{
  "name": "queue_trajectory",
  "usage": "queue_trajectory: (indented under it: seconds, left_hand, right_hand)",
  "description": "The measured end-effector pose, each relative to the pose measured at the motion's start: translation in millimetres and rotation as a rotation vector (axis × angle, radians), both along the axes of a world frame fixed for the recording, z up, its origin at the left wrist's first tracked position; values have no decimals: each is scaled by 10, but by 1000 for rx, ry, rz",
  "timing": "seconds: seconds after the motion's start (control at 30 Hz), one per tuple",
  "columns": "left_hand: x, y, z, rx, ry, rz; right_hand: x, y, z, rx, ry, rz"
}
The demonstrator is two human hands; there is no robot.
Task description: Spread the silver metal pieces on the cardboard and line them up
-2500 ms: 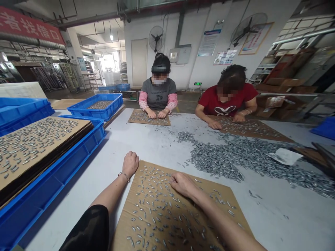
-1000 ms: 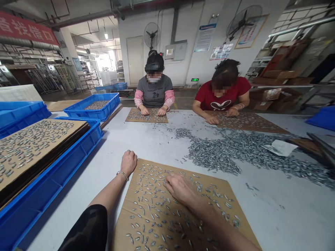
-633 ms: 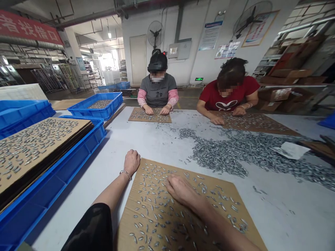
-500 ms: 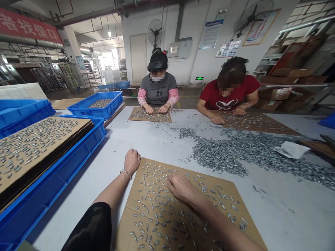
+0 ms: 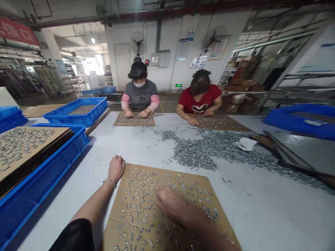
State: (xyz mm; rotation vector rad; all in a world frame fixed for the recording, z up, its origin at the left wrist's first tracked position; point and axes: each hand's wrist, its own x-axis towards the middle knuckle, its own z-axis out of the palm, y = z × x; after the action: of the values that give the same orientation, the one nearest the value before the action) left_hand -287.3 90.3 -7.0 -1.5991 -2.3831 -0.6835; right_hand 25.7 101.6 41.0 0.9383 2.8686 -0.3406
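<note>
A brown cardboard sheet (image 5: 209, 204) lies on the white table in front of me, strewn with several small silvery metal pieces (image 5: 141, 181). My left hand (image 5: 116, 167) rests at the sheet's far left corner, curled into a fist with a bracelet on the wrist. My right hand (image 5: 170, 204) lies palm down on the middle of the sheet over the pieces, its fingers curled and blurred. A large heap of the same metal pieces (image 5: 199, 155) spreads across the table beyond the sheet.
Two people sit across the table with their hands on their own cardboard sheets (image 5: 134, 120) (image 5: 222, 122). Blue crates (image 5: 60, 158) (image 5: 81, 116) with cardboard and pieces stand at the left. Another blue bin (image 5: 300, 122) and dark boards stand at the right.
My right hand has slid back toward me across the sheet. The view has swung to the right. My left hand has stayed at the sheet's corner.
</note>
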Motion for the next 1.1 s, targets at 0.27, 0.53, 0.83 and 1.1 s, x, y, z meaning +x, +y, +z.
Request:
queue_trajectory:
  seconds: [0.27, 0.53, 0.83, 1.1]
  left_hand:
    - [-6, 15, 8, 1, 16, 6]
    - [5, 19, -100, -59, 31, 26]
    - [19, 17, -85, -46, 23, 16]
    - [12, 24, -85, -49, 18, 17]
  right_hand:
    - [-42, -49, -65, 1, 44, -108]
    - [93, 34, -424, 237, 135, 183]
    - [204, 94, -294, 200, 261, 135]
    - [475, 168, -274, 202, 284, 90]
